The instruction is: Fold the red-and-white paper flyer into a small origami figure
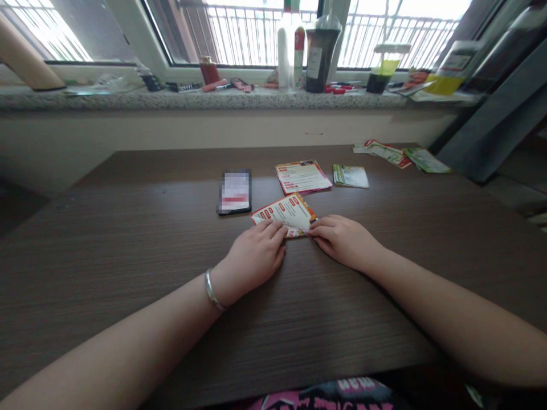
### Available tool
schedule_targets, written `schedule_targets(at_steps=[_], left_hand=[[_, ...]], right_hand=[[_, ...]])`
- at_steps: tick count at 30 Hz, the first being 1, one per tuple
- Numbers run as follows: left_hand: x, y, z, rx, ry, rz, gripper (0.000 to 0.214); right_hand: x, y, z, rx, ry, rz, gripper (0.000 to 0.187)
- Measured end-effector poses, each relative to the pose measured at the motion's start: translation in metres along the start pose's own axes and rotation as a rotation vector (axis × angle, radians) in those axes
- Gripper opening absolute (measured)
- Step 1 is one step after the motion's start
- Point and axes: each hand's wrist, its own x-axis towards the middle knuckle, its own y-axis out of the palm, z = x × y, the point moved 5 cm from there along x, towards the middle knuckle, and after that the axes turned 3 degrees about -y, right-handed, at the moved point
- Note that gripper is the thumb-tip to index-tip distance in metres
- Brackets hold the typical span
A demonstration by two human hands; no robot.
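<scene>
A red-and-white printed leaflet [287, 212] lies folded on the dark wooden table [128, 250] in front of me. My left hand [255, 255], with a silver bangle on the wrist, presses its curled fingers onto the leaflet's near left edge. My right hand [342, 239] pinches the leaflet's near right corner with fingers together. Both hands rest on the tabletop and cover the paper's near edge.
A phone [235, 192] lies just left of the leaflet. Behind it lie another red leaflet [302, 176], a green one [351, 176] and more leaflets [397, 154] at the far right. Bottles, cups [319, 52] and small items line the stone windowsill [128, 99].
</scene>
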Motion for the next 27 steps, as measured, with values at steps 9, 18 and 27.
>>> schedule_targets(at_steps=[9, 18, 27], left_hand=[[0.0005, 0.0008, 0.0004, -0.058, -0.002, 0.044, 0.037], [-0.0014, -0.0001, -0.0003, -0.037, 0.004, 0.064, 0.044], [-0.0006, -0.0001, -0.0029, -0.014, 0.014, 0.041, 0.042]], right_hand=[[-0.0007, -0.0043, 0.0002, -0.035, 0.005, 0.073, 0.027], [-0.0012, -0.0071, 0.0037, -0.072, -0.019, 0.091, 0.029], [0.0014, -0.0065, 0.0077, -0.064, -0.069, 0.074, 0.027]])
